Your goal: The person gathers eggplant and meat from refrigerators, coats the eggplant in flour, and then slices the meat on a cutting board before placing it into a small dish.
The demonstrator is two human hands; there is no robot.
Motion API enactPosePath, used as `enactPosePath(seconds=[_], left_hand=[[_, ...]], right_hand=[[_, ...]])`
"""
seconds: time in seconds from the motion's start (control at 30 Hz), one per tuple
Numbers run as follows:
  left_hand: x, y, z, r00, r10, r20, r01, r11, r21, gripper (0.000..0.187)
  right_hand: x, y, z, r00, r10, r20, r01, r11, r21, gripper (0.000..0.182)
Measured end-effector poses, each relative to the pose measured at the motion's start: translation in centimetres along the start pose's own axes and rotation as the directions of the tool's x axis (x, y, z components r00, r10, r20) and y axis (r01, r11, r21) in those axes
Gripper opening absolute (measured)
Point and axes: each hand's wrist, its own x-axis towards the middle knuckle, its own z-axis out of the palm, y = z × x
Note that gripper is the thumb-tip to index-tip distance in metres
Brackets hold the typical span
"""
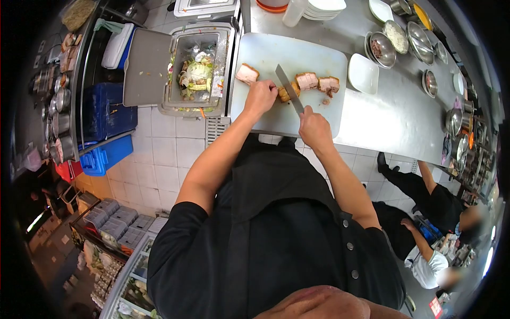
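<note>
A pale cutting board (319,119) lies on the steel counter, with several chunks of roast pork belly on it. My right hand (315,129) is closed round the handle of a kitchen knife (284,77). Its blade slants up and left, over a browned pork piece (285,95). Close to the left side of that piece is my left hand (260,99), fingers curled; what they hold, if anything, is hidden. Just above my left hand sits another pork block (247,73). Two cut pork chunks (306,81) (329,85) lie right of the blade, with small scraps below.
Left of the board stands an open bin (175,101) with food scraps and cabbage leaves. A white square dish (363,73) is right of the board, metal bowls (383,50) beyond it. A bottle (293,13) and stacked plates (325,6) stand behind. Two people are at lower right.
</note>
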Motion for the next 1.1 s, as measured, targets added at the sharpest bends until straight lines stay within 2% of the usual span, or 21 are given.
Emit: enactPosePath(seconds=[0.13, 0.2, 0.33, 0.4, 0.5, 0.63, 0.7, 0.73, 0.8, 0.83, 0.87, 0.9, 0.93, 1.03, 1.07, 1.1], left_hand=[[-0.1, 0.2, -0.8, 0.997, -0.070, 0.016, 0.070, 0.997, -0.013, 0.019], [-0.3, -0.3, -1.3, 0.991, -0.134, -0.013, 0.133, 0.987, -0.087, 0.019], [-0.7, -0.4, -3.1, 0.982, -0.184, -0.041, 0.178, 0.977, -0.115, 0.018], [-0.6, -0.9, -3.4, 0.979, -0.190, -0.077, 0.180, 0.976, -0.122, 0.018], [-1.1, -0.4, -4.0, 0.980, -0.196, -0.044, 0.192, 0.978, -0.083, 0.018], [-2.0, -0.7, -1.0, 0.969, -0.248, 0.022, 0.248, 0.960, -0.127, 0.019], [-2.1, 0.0, 0.8, 0.914, -0.392, 0.102, 0.402, 0.843, -0.357, 0.025], [-2.0, -0.1, 1.1, 0.914, -0.392, 0.102, 0.402, 0.843, -0.357, 0.025], [-1.6, 1.2, 0.3, 0.967, -0.249, 0.060, 0.256, 0.933, -0.252, 0.033], [-1.3, 1.9, -1.1, 0.991, -0.130, -0.010, 0.130, 0.991, -0.037, 0.038], [-0.7, 2.3, -3.1, 0.991, -0.130, -0.013, 0.130, 0.991, -0.036, 0.038], [-0.1, 2.1, -5.2, 0.972, 0.187, -0.141, -0.122, 0.918, 0.377, 0.040], [0.3, 1.3, -6.6, 0.854, 0.507, -0.117, -0.267, 0.621, 0.737, 0.042], [2.0, -3.8, -7.8, 0.902, 0.430, -0.031, -0.300, 0.678, 0.671, 0.047], [1.7, -3.2, -8.1, 0.902, 0.431, -0.035, -0.297, 0.676, 0.675, 0.047], [0.9, -1.8, -8.2, 0.962, 0.264, 0.065, -0.250, 0.765, 0.593, 0.051]], right_hand=[[0.1, -1.5, -2.8, 0.999, -0.046, -0.001, 0.046, 0.999, 0.006, 0.020], [-0.7, -3.2, -4.9, 0.999, -0.003, -0.044, 0.004, 1.000, 0.022, 0.020], [-1.7, -2.2, -2.9, 0.992, -0.032, -0.121, 0.046, 0.992, 0.119, 0.020], [-1.0, 0.6, 1.4, 0.997, 0.016, 0.078, -0.016, 1.000, -0.003, 0.020], [-0.9, -0.2, 1.0, 0.998, -0.024, 0.061, 0.024, 1.000, 0.002, 0.020], [-0.8, -0.4, 0.6, 0.998, -0.017, 0.058, 0.016, 1.000, 0.013, 0.021], [-1.0, -0.3, -0.9, 0.999, 0.022, 0.027, -0.023, 0.998, 0.052, 0.023], [-1.3, -0.5, -1.6, 0.999, 0.021, 0.027, -0.023, 0.998, 0.052, 0.023], [-2.2, -1.1, -2.9, 0.988, 0.125, -0.095, -0.117, 0.989, 0.090, 0.023], [-2.4, -1.1, -3.3, 0.988, 0.121, -0.094, -0.112, 0.990, 0.090, 0.023], [-2.6, -0.9, -3.6, 0.983, 0.162, -0.090, -0.150, 0.980, 0.129, 0.023], [-2.8, -0.9, -3.7, 0.975, 0.207, -0.082, -0.191, 0.967, 0.167, 0.022], [-2.9, -0.8, -3.3, 0.974, 0.210, -0.080, -0.194, 0.966, 0.169, 0.022], [-2.3, -1.0, -1.8, 0.980, 0.194, -0.046, -0.179, 0.958, 0.225, 0.022], [-2.2, -1.6, -1.4, 0.981, 0.187, -0.054, -0.169, 0.958, 0.233, 0.022], [-2.2, -2.0, -0.9, 0.981, 0.182, -0.059, -0.163, 0.957, 0.239, 0.023]])
